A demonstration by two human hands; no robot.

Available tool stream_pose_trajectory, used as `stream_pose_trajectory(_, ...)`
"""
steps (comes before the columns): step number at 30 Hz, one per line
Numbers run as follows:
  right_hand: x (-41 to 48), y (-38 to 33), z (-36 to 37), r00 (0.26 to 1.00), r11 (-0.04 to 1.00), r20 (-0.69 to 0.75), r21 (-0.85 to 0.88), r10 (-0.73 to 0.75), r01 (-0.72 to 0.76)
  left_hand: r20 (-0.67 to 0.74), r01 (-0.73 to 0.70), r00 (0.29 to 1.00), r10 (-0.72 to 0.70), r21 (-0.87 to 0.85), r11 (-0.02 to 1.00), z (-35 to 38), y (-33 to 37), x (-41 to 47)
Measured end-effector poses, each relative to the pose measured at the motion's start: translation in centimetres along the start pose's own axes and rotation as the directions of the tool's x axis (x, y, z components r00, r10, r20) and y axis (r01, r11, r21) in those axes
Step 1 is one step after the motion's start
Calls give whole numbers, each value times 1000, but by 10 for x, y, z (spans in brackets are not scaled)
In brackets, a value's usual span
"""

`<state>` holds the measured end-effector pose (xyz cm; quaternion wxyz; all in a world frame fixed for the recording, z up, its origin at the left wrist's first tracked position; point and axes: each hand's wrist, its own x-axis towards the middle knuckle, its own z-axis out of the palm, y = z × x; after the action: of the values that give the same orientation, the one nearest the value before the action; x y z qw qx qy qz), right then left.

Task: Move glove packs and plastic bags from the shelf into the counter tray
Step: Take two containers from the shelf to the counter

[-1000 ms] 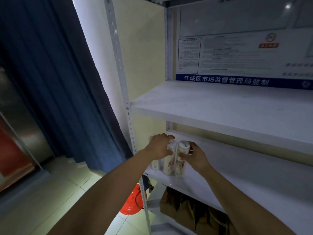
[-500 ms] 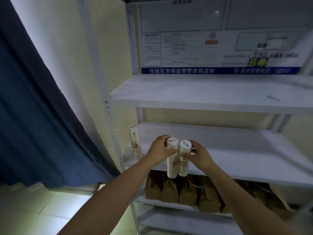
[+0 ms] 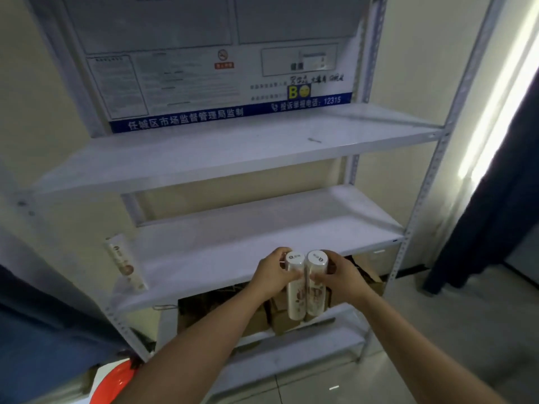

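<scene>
At the lower centre of the frame, we hold two white cylindrical packs upright and side by side, touching: our left hand (image 3: 272, 274) is wrapped around the left pack (image 3: 295, 287) and our right hand (image 3: 339, 274) around the right pack (image 3: 316, 284). We judge that pressing them together lets us carry both in one trip to the counter tray, which is not in view. They hang in front of the middle shelf (image 3: 233, 252), clear of its surface, above the brown boxes (image 3: 280, 316) on the shelf below. A third pack (image 3: 125, 262) leans at the shelf's left end, at mid-left of the frame, for a later trip. Compared with half a second ago, the packs sit further right and the whole rack shows, with a dark curtain (image 3: 490, 228) now at the right edge.
</scene>
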<state>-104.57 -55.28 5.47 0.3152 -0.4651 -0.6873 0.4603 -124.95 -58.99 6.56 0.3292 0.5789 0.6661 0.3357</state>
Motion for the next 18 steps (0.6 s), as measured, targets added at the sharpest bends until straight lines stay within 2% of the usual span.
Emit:
stream_pose_trajectory(3, -14, 23, -51, 997, 999, -73, -13, 31, -32, 53, -19, 998, 18, 8, 1000, 49, 30, 17)
stream_pose_trajectory(10, -42, 90, -191, 966, 989, -217, 84, 139, -124, 182, -82, 980, 85, -22, 996, 185, 113, 57)
stream_pose_trajectory(18, -63, 153, -335, 930, 983, -321, 81, 180, -163, 266, -125, 953, 142, -81, 989, 330, 196, 105)
